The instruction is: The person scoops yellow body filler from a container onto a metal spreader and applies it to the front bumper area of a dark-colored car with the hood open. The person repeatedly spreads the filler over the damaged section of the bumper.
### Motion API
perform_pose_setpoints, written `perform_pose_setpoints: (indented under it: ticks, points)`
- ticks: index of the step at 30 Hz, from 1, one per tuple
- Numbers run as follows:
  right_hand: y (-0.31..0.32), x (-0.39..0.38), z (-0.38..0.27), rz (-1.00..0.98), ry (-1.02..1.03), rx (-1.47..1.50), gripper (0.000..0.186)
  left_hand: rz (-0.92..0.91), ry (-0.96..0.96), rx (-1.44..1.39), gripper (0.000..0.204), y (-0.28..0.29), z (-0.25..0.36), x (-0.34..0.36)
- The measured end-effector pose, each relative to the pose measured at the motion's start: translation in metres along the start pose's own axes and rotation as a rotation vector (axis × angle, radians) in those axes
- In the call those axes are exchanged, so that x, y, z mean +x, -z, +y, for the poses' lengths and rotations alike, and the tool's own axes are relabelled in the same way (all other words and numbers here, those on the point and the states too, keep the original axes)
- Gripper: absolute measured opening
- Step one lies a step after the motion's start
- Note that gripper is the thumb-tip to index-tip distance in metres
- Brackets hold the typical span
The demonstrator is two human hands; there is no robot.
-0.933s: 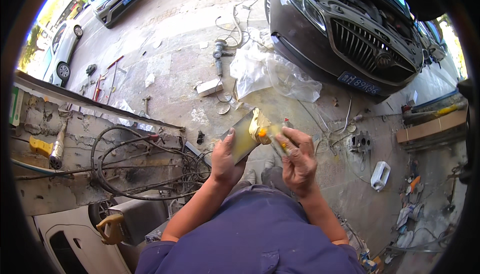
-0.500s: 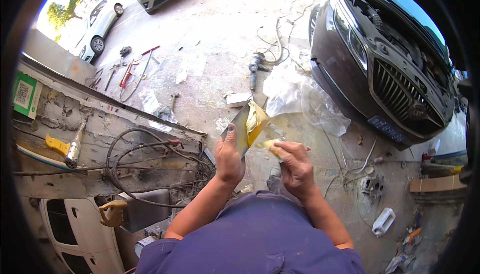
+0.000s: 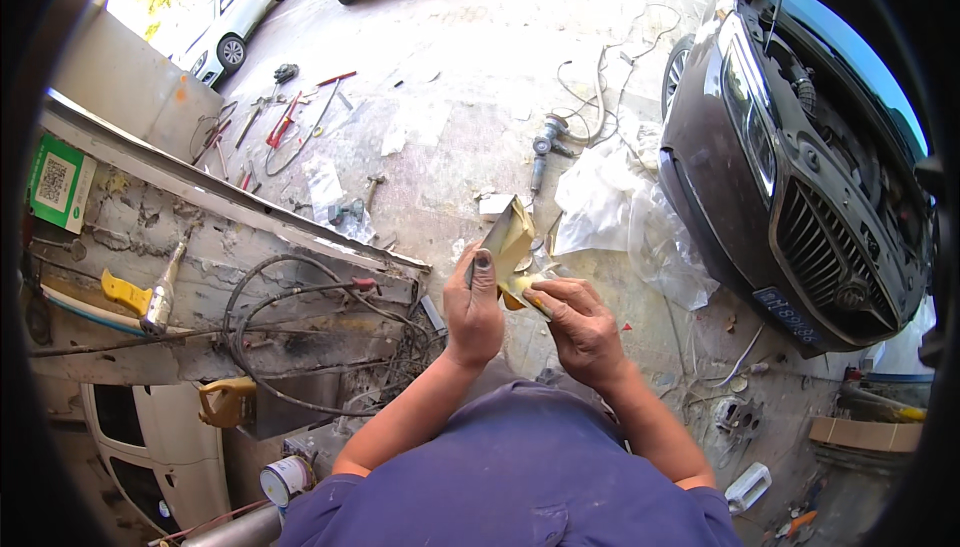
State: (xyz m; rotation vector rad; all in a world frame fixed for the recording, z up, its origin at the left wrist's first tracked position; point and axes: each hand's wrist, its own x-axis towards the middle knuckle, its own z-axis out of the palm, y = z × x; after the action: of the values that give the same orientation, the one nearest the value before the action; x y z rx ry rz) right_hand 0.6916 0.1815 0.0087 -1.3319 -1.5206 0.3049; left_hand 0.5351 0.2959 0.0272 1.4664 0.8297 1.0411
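My left hand (image 3: 474, 317) is closed on a flat dark board (image 3: 495, 239), its thumb lying along the near side. A thick lump of pale yellow putty (image 3: 518, 235) covers the board's right part, with an orange-yellow patch lower down. In my right hand (image 3: 580, 327) a small flat putty spreader (image 3: 537, 299) is pinched between thumb and fingers. Yellowish putty smears its blade, which meets the lower right edge of the board. Most of the spreader is hidden behind my fingers.
A dark car (image 3: 740, 167) with its hood up stands at the right. Plastic sheeting (image 3: 610, 202) and a power tool (image 3: 545, 147) lie ahead. On the ledge at left are a black cable (image 3: 235, 307) and a yellow-handled tool (image 3: 128, 292); a paint can (image 3: 288, 479) stands below.
My right hand has brought the spreader leftward against the board. The board has turned and its face shows less of its width. The whole view has shifted slightly.
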Motion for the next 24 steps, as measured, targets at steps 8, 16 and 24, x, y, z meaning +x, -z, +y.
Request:
perform_pose_setpoints:
  ticks: [8, 16, 24]
  points:
    - [0.008, 0.053, -0.007, 0.477, -0.196, 0.801, 0.036, 0.039, 0.402, -0.825, 0.043, 0.034, 0.004, 0.013]
    - [-0.012, 0.08, -0.029, 0.156, 0.074, 0.033, 0.045, -0.155, 0.414, -0.986, 0.06, 0.048, 0.005, 0.016]
    - [0.009, 0.08, -0.022, 0.098, 0.098, -0.308, 0.047, -0.112, 0.381, -0.948, 0.057, 0.066, 0.017, 0.018]
